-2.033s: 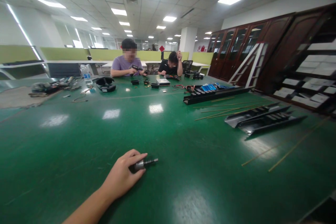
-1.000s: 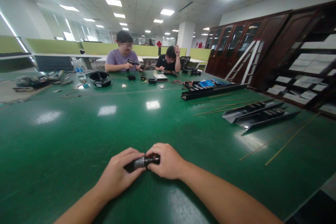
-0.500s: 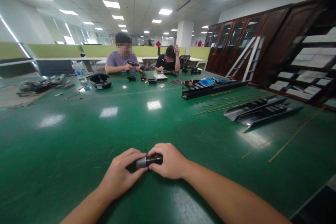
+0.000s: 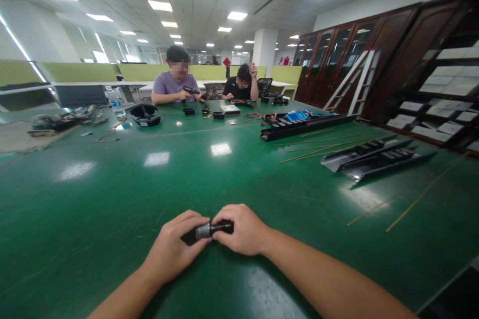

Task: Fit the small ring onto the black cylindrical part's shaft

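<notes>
A small metal cylinder part with a thin dark shaft lies on the green table close to me. My left hand grips its silver body from the left with thumb and fingers. My right hand is closed over the shaft end from the right. The two hands meet at the part, and most of the shaft is hidden under my right fingers.
Long black trays and thin brass rods lie at the right. Another black tray with blue items sits further back. Two people work at the far end, with small parts, a black round object and a bottle nearby.
Two seconds ago only my left hand held the part; my right hand has come in and closed on the shaft end. In the last half second the hands barely moved.
</notes>
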`<state>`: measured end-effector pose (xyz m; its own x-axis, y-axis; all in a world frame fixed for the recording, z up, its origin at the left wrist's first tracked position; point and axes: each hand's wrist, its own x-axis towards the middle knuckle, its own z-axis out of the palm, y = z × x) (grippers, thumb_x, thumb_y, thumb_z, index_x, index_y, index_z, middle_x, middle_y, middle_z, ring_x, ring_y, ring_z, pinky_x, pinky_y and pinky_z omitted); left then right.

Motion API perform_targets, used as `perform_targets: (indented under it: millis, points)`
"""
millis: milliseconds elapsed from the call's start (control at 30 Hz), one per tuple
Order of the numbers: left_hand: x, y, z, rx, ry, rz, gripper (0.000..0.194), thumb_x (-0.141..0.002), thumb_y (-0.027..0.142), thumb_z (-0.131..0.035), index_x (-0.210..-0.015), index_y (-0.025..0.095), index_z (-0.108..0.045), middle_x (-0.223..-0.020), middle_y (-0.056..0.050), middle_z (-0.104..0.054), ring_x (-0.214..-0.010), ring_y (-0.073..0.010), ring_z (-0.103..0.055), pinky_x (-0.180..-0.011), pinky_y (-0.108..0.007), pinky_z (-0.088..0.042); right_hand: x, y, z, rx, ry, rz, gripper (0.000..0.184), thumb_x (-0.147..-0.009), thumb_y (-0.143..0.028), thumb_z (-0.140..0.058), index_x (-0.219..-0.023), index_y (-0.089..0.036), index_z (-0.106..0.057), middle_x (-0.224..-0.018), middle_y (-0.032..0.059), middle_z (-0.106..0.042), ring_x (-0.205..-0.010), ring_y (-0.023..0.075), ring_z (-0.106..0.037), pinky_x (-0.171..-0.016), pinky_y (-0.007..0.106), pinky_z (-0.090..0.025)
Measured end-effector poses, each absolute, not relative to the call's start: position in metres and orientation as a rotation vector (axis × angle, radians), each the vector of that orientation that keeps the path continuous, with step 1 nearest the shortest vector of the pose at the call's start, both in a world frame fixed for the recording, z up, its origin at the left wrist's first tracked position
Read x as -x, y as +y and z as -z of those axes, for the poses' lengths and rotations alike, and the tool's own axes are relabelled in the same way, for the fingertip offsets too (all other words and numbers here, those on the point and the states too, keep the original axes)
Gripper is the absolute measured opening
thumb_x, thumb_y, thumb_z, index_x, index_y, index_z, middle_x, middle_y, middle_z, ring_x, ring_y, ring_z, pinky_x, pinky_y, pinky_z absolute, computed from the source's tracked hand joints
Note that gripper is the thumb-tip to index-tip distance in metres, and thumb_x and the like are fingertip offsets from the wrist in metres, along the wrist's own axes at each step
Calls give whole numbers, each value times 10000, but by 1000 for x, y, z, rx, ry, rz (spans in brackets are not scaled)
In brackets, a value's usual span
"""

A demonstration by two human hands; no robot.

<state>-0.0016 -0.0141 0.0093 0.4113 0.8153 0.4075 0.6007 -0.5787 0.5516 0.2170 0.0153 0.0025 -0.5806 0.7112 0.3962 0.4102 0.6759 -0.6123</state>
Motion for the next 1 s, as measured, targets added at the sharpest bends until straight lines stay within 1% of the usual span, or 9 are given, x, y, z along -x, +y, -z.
perform_targets:
  millis: [133,567,833,1000]
  points:
    - [1,-14,-11,-2352,1233,-940,219,-848,276,-673,-1063,238,-686,-997,-54,-667,-904,-178,-649,-806,-275,-542,-217,15,-4,858,-2254,-620,173,-781,-273,-683,-939,-206,-713,-860,30,-711,-800,170,-651,-757,262,-478]
    - [2,-15,-12,-2335,1232,-936,235,-835,242,-681,-1069,257,-680,-1004,-35,-664,-918,-169,-647,-825,-270,-534,-216,15,-5,875,-2267,-637,173,-783,-283,-686,-933,-202,-716,-847,32,-716,-788,170,-657,-749,261,-480]
    - [1,-16,-13,-2336,1234,-956,209,-840,257,-673,-1047,237,-688,-985,-50,-673,-896,-177,-654,-801,-271,-545,-217,15,-6,880,-2261,-632,159,-784,-281,-681,-919,-205,-719,-834,30,-715,-775,169,-655,-737,259,-480]
    - [0,-15,-12,-2337,1242,-939,207,-843,261,-669,-1049,244,-686,-991,-46,-674,-902,-176,-656,-807,-272,-544,-217,14,-7,868,-2258,-634,164,-784,-278,-680,-927,-208,-716,-839,25,-714,-780,167,-655,-736,256,-479]
